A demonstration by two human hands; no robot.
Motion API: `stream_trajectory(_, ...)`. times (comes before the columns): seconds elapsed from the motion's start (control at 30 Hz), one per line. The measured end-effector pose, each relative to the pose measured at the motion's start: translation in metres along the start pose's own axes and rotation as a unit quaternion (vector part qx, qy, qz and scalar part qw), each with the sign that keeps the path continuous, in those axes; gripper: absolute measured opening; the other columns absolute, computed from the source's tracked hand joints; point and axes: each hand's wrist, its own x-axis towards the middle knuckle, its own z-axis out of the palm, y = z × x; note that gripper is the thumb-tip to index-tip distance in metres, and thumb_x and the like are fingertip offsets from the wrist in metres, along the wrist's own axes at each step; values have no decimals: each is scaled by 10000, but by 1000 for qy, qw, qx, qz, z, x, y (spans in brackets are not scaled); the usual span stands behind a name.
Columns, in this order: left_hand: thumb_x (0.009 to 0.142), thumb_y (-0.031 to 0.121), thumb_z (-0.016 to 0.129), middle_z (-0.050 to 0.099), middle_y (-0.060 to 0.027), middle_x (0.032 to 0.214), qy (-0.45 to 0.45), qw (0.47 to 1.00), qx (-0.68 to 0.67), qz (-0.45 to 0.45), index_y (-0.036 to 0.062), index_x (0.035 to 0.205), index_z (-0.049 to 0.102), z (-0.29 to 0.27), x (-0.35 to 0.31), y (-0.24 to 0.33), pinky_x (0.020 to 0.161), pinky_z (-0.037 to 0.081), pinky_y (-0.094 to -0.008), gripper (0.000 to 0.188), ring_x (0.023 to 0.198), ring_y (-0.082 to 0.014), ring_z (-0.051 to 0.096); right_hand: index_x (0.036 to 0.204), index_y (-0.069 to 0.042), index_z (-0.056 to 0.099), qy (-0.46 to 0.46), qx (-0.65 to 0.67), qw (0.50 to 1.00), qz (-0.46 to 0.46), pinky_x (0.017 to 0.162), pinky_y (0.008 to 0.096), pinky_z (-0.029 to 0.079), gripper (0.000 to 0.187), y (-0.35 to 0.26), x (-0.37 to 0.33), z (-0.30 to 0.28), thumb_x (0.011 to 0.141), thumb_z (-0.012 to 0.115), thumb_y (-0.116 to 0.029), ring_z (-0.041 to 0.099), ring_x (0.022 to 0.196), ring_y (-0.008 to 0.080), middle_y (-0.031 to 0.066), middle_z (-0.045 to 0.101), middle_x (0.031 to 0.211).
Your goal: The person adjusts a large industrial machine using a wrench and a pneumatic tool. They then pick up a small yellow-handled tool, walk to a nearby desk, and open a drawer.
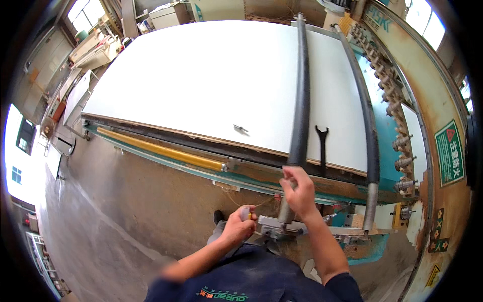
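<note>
My right hand (300, 191) is closed at the near end of a long black-covered roller (301, 100), where the cover meets the bare metal shaft (286, 212). Its fingers curl over the roller; whether they pinch something small there is hidden. Lower and to the left, my left hand (238, 225) grips a small yellow and whitish thing (246, 215), mostly covered by the fingers. Under the roller lies a large white panel (201, 75). A black open-ended wrench (322, 146) and a small metal piece (240, 129) rest on the panel.
A second black roller (365, 100) runs alongside on the right, before a row of metal fittings (387, 90) and a machine frame (427, 65). Along the table's near side is a yellow roller (161, 148). A metal bracket (276, 227) holds the shaft end close to my body.
</note>
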Motion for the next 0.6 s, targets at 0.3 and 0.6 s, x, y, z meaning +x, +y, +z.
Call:
stream_trajectory(0.3, 948, 28, 555, 596, -255, 1202, 92, 976, -89, 177, 73, 1363, 314, -240, -48, 106, 553, 553, -274, 482, 779, -242, 704, 1152, -95, 665, -34, -304, 950, 53, 910, 430, 496, 333, 78, 172, 217, 843, 685, -216, 589, 1060, 330, 145, 618, 1102)
stream_trajectory(0.6, 940, 99, 646, 670, -146, 952, 284, 930, -129, 195, 51, 1244, 513, -375, -110, 140, 482, 424, -215, 335, 587, -120, 589, 1045, -4, 673, -63, -146, 983, 93, 761, 345, 531, 226, 66, 202, 300, 895, 630, -168, 673, 809, 236, 126, 704, 911)
